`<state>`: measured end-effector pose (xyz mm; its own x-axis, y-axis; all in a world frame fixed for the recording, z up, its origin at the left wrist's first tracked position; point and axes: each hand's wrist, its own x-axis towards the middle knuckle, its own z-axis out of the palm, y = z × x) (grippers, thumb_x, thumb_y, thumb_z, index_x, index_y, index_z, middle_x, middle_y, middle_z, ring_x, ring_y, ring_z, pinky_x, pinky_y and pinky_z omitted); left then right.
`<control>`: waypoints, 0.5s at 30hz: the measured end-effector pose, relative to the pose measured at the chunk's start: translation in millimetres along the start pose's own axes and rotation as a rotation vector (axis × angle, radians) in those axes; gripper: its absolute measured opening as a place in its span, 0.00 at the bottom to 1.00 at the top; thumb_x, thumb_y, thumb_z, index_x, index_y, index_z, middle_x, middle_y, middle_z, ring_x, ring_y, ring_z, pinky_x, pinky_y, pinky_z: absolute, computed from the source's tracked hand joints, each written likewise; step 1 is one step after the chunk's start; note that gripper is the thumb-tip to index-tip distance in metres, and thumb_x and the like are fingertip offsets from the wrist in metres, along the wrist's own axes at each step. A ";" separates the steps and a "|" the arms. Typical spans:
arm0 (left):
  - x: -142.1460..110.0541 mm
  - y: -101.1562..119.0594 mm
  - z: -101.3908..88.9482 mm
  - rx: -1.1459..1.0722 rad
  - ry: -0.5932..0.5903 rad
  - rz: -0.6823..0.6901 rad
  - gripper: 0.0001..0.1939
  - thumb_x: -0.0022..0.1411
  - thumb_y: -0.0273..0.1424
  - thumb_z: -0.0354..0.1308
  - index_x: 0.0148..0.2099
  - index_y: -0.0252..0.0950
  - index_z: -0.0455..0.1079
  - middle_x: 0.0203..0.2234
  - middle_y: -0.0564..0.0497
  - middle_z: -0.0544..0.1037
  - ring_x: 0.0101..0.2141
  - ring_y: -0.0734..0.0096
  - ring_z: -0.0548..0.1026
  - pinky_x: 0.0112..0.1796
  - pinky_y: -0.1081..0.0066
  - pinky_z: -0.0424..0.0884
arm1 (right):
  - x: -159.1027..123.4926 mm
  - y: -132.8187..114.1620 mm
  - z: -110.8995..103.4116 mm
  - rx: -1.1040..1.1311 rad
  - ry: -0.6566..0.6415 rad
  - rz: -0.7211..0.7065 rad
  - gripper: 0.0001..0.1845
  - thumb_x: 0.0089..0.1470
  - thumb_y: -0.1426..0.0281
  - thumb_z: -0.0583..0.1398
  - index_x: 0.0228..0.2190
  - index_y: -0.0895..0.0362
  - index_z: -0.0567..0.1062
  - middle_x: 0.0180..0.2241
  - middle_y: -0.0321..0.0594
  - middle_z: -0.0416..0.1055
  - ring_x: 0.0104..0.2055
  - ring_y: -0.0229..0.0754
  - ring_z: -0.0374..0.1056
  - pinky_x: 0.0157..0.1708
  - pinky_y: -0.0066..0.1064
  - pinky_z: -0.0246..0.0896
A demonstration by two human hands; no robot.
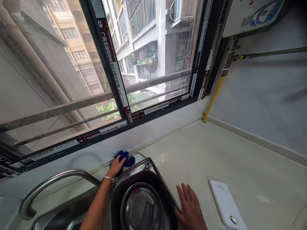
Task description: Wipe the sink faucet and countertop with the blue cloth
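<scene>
My left hand point(115, 166) reaches over the sink to its back rim and grips a dark blue cloth point(126, 158), pressed against the ledge below the window beside a small curved metal spout point(141, 157). A bracelet sits on that wrist. My right hand point(190, 207) lies flat with fingers spread on the pale countertop point(216, 153), just right of the sink's edge. In the sink basin point(134, 179) rests a round metal strainer bowl point(141, 207).
A large curved steel faucet point(55, 180) arcs at the lower left. A white flat device point(226, 204) lies on the counter at the right. A yellow pipe point(213, 99) runs down the corner below a water heater point(251, 14). Behind stands a big black-framed window point(115, 73).
</scene>
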<state>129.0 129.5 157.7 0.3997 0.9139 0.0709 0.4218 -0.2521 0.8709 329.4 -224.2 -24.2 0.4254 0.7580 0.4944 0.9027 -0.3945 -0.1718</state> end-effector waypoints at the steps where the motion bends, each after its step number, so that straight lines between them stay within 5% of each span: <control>1: -5.1 -5.9 -2.5 0.035 -0.045 -0.009 0.39 0.47 0.40 0.64 0.59 0.27 0.64 0.59 0.33 0.68 0.62 0.47 0.63 0.65 0.51 0.59 | 0.1 -0.3 0.1 0.001 0.002 0.002 0.43 0.50 0.66 0.58 0.66 0.55 0.53 0.69 0.51 0.49 0.71 0.62 0.42 0.64 0.53 0.48; 5: -36.3 -11.8 -30.3 0.141 -0.130 -0.064 0.45 0.47 0.47 0.58 0.63 0.26 0.60 0.60 0.32 0.66 0.54 0.45 0.72 0.62 0.44 0.61 | 0.9 -3.2 -2.9 0.009 -0.025 0.026 0.39 0.50 0.66 0.58 0.63 0.58 0.58 0.67 0.55 0.53 0.71 0.63 0.41 0.65 0.54 0.46; 8: -91.3 -7.0 -56.5 0.160 -0.094 -0.112 0.40 0.52 0.55 0.50 0.57 0.31 0.67 0.53 0.37 0.74 0.49 0.51 0.75 0.60 0.48 0.65 | 0.4 -5.1 -5.6 0.020 -0.052 0.044 0.38 0.50 0.66 0.58 0.62 0.61 0.59 0.66 0.58 0.54 0.71 0.64 0.40 0.65 0.55 0.46; 11: -180.5 -8.4 -78.6 0.140 0.048 -0.202 0.37 0.54 0.59 0.46 0.51 0.34 0.70 0.48 0.41 0.78 0.50 0.55 0.75 0.60 0.55 0.66 | -2.0 -5.7 -6.9 0.040 -0.059 0.034 0.39 0.52 0.66 0.57 0.63 0.64 0.57 0.67 0.61 0.52 0.71 0.65 0.38 0.64 0.57 0.46; 15: -322.5 -35.6 -89.2 0.003 0.439 -0.567 0.48 0.42 0.67 0.51 0.55 0.36 0.68 0.47 0.44 0.79 0.42 0.58 0.77 0.49 0.62 0.74 | -6.2 -4.0 -7.6 0.065 -0.065 0.008 0.42 0.54 0.66 0.56 0.66 0.65 0.51 0.69 0.63 0.47 0.72 0.68 0.34 0.64 0.60 0.45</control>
<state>-87.5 -127.8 147.3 -0.2452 0.9481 -0.2024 0.4702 0.2988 0.8304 322.7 -231.3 -20.0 0.4344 0.7876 0.4370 0.9005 -0.3679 -0.2320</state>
